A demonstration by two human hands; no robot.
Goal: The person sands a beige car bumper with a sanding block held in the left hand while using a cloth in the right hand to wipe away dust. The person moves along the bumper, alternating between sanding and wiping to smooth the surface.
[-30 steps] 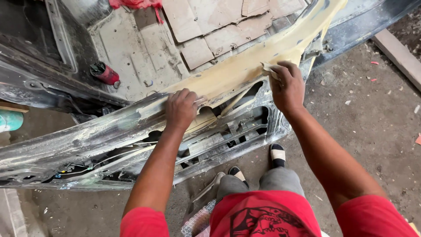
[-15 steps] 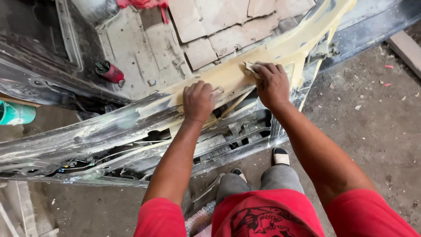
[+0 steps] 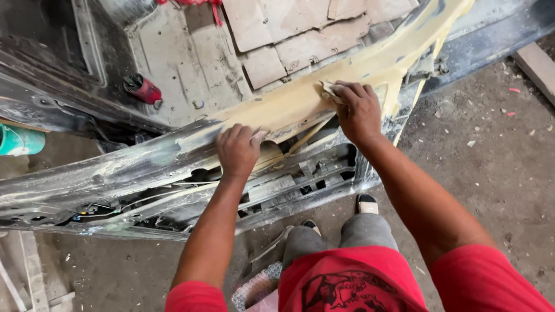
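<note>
Over a stripped car door panel (image 3: 144, 173) propped above a dirt floor (image 3: 491, 173), a person in a red shirt works a long band of yellowish body filler (image 3: 300, 104). Compared with half a second ago, the right hand (image 3: 359, 112) sits slightly farther down the band, toward the left hand, and the left hand (image 3: 238, 150) rests a touch lower on the panel's edge; the shift reads as one more sanding pass along the same strip, so the smoothing appears mid-course rather than finished. The right hand's fingers are pressed together and curled over a small folded piece of sandpaper (image 3: 330, 89), holding it flat against the filler. The left hand's fingers are bent and close together, bracing on the bare metal just beside the filler. The filler band lies across the door's upper part, its long axis running diagonally from lower left, near the left hand, up to the upper right corner. A red can (image 3: 143, 89) lies beyond the door, and a teal container (image 3: 20, 141) shows at the left edge.
</note>
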